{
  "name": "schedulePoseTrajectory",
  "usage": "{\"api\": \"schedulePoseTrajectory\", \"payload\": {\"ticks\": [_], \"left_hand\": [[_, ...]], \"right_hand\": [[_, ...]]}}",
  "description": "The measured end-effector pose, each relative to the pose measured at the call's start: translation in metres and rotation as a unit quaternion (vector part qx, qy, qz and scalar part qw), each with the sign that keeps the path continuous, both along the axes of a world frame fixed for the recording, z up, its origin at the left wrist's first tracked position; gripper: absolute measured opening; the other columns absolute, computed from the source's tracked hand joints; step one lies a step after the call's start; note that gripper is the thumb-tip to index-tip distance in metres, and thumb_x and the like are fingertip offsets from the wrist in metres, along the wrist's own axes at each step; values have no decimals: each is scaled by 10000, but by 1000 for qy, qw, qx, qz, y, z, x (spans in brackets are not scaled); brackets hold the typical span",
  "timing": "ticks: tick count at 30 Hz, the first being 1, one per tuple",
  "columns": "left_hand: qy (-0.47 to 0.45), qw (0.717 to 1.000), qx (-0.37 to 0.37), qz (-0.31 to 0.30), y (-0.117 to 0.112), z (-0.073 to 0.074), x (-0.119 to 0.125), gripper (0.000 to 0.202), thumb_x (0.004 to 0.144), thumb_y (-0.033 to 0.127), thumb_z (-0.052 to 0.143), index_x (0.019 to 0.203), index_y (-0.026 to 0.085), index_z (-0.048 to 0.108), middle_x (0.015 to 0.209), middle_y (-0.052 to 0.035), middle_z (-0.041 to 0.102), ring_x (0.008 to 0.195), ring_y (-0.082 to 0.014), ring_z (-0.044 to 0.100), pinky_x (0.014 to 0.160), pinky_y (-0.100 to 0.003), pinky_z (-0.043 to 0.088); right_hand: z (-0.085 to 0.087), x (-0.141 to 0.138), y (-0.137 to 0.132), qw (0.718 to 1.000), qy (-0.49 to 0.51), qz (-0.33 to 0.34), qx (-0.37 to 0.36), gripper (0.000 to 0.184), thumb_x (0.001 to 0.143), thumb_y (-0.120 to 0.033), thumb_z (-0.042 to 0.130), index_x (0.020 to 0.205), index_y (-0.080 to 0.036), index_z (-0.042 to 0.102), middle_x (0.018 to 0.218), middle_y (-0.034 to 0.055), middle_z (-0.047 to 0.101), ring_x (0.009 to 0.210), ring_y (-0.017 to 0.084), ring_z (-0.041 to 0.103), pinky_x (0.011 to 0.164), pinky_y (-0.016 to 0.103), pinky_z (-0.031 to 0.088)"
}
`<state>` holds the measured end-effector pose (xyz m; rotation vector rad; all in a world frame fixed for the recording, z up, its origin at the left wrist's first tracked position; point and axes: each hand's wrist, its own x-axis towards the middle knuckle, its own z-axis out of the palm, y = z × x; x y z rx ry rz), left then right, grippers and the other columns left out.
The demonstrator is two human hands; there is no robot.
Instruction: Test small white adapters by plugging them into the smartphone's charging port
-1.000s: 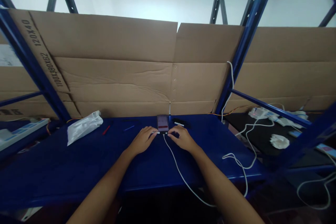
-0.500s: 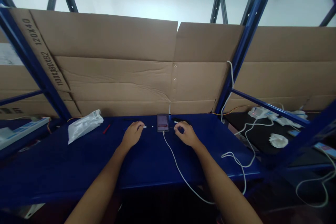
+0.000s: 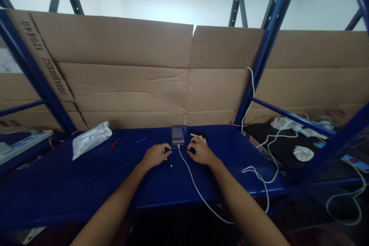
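My left hand [image 3: 155, 155] rests on the blue steel shelf [image 3: 86, 177], its fingers pinching a small black connector with a white tip [image 3: 168, 157]. My right hand [image 3: 200, 152] lies a little to the right, with a small black piece [image 3: 192, 150] at its fingertips; its exact form is hidden. Between and just beyond the hands, a smartphone [image 3: 177, 135] lies with its screen lit. A white cable [image 3: 196, 185] runs from the phone's lower end, past my right hand, and over the shelf's front edge. A black strip with a white end [image 3: 197, 134] lies beyond my right hand.
A white plastic bag [image 3: 90, 140], a red stick [image 3: 115, 142] and a thin blue stick [image 3: 140, 140] lie on the shelf. Cardboard sheets [image 3: 123, 88] stand behind it. To the right, a lower black surface [image 3: 285, 150] holds white cables and crumpled paper [image 3: 303, 153]; another person's hand [image 3: 336, 116] shows beyond.
My hands have come back toward each other and nearer the shelf's front. Small black pieces now show at my fingertips, while the white bits seen earlier near the phone are no longer visible.
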<state>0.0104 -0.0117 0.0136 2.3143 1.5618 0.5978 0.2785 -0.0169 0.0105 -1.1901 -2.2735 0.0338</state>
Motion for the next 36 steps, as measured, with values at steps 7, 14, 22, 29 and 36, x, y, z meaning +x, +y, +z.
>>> {"api": "schedulePoseTrajectory", "payload": {"ticks": [7,14,22,29,36], "left_hand": [[-41,998,-33,21,4,1,1,221,838,404,633,913,276,796,730,-4,688,687,-187,635,605,-261,396],[-168,983,-55,-56,1,9,3,328,841,477,643,912,194,793,648,5,649,600,-148,557,590,-245,382],[-286,953,-53,-91,-11,22,20,353,851,496,660,894,165,775,720,-7,679,615,-129,518,604,-235,389],[-317,944,-44,-86,-16,26,24,371,869,510,651,879,158,766,658,-1,635,571,-111,450,560,-227,346],[-321,944,-45,-63,-7,11,28,395,890,550,608,952,170,693,659,17,622,576,-127,512,564,-229,382]], "right_hand": [[2,-1,-3,1000,18,7,-1,80,875,-303,708,912,-233,721,1058,67,576,1035,250,492,920,427,379],[4,-16,-6,991,122,60,9,132,908,-311,676,1018,-243,700,1074,64,625,1055,231,539,992,425,376],[7,-38,-12,945,289,114,-102,190,942,-407,617,926,-222,657,883,28,686,800,175,585,743,303,451],[10,-48,-15,833,439,154,-299,381,856,-568,684,959,-212,594,707,-12,655,567,120,530,540,241,367],[13,-46,-8,819,490,134,-269,346,841,-535,703,910,-206,620,748,-1,665,620,131,557,584,252,411]]}}
